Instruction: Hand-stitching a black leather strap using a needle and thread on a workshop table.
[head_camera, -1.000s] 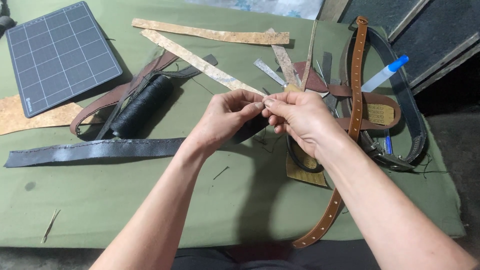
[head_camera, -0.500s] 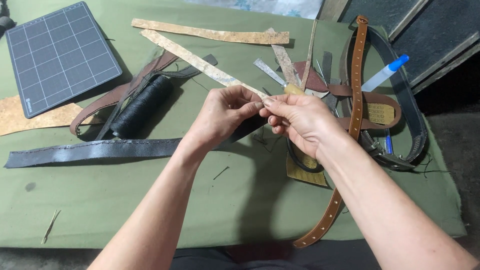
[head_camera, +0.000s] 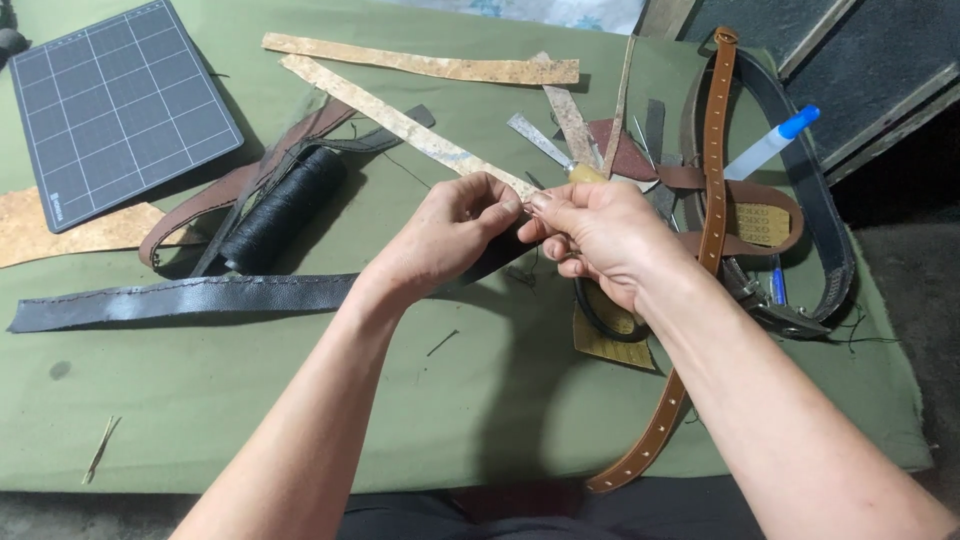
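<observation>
Long dark stitched leather strap (head_camera: 190, 297)

Quick count of what's on the table: one gridded cutting mat (head_camera: 120, 105), one spool of black thread (head_camera: 283, 208), one long dark stitched strap (head_camera: 190, 297), one tan belt with holes (head_camera: 700, 260), one blue-capped glue bottle (head_camera: 770, 145), and two long pale speckled strips, one far (head_camera: 420, 66), one (head_camera: 400, 122) nearer.

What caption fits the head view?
Both hands, left hand and right hand, pinch something small above a dark leather strap.
</observation>
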